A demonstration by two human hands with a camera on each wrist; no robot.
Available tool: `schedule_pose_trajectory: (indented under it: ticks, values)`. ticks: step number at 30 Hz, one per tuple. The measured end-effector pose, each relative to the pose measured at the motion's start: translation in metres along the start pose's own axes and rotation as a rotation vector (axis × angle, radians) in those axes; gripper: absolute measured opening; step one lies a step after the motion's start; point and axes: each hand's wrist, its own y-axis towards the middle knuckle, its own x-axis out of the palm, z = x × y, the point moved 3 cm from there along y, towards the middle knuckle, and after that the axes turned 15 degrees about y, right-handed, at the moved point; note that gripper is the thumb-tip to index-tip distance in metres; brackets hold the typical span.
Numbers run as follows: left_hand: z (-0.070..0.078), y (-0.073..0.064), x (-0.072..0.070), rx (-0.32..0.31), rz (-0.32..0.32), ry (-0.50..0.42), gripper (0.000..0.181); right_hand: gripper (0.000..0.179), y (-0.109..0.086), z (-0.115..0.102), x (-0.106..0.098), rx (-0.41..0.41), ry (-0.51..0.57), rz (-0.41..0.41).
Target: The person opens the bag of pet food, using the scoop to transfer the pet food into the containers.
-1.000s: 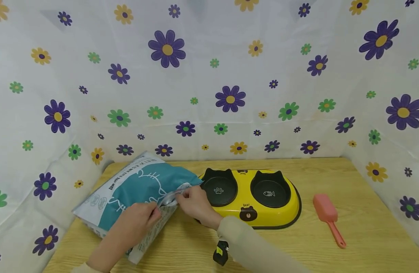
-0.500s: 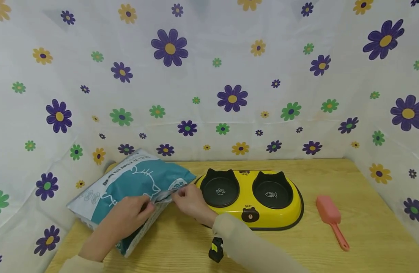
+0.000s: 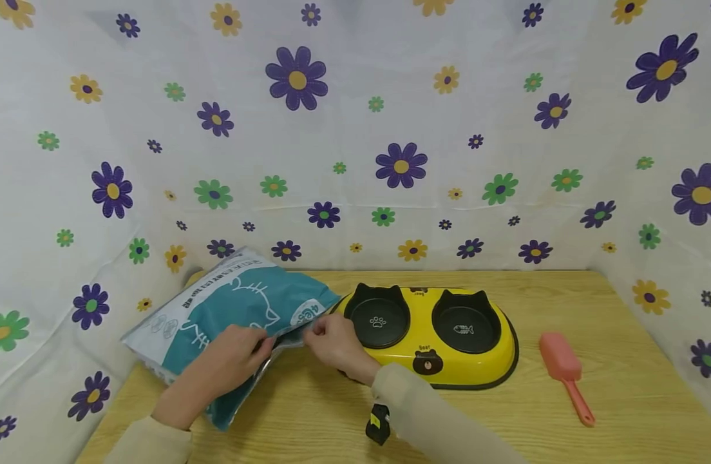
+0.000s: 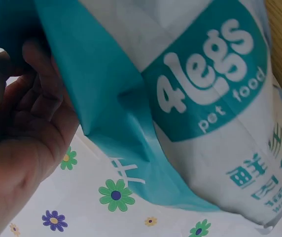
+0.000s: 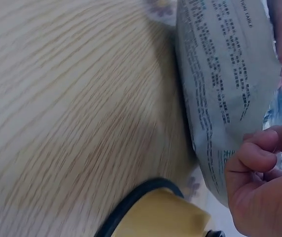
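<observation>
A teal and white pet food bag (image 3: 239,306) lies at the left of the table, its top edge facing the person. My left hand (image 3: 234,357) grips one side of that edge with curled fingers. On the other side my right hand (image 3: 337,341) pinches the edge between thumb and fingers. Between the two hands the bag's mouth gapes, dark inside. The left wrist view shows the printed front of the bag (image 4: 205,79) beside the left hand (image 4: 30,108). In the right wrist view, the right hand (image 5: 266,177) holds the edge over the bag's text-covered back (image 5: 220,69).
A yellow double feeder (image 3: 419,322) with two black cat-eared bowls stands just right of the right hand. Farther right lies a pink scoop (image 3: 564,361). A flower-printed cloth (image 3: 355,135) hangs behind and at both sides of the wooden table (image 3: 309,419).
The bag's edge, pressed together earlier, has parted into a dark gap between the hands. The right hand shifted slightly left, then back right.
</observation>
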Motion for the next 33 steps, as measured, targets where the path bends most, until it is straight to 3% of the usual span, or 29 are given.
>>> schedule_pose_trajectory:
  ticks: [5,8,14,19,26,33]
  values:
    - [0.000,0.004,0.000,0.021,0.023,0.003,0.038,0.049,-0.002,0.004,-0.008,0.001,-0.044,-0.029]
    - [0.002,0.002,-0.002,0.002,0.015,-0.004,0.036,0.049,-0.004,0.006,-0.010,0.005,-0.055,-0.032]
    - [0.007,-0.003,-0.001,-0.117,-0.096,0.022,0.027,0.049,-0.005,0.010,-0.012,0.027,-0.037,-0.035]
    - [0.014,-0.006,0.001,-0.166,-0.154,0.134,0.036,0.050,-0.003,0.009,-0.018,0.013,0.005,0.007]
    - [0.015,-0.011,0.002,-0.130,-0.100,0.225,0.038,0.048,0.001,0.008,-0.019,-0.023,0.010,0.020]
    - [0.008,-0.016,-0.002,-0.157,-0.071,0.252,0.039,0.049,-0.001,0.007,-0.017,-0.035,-0.019,0.002]
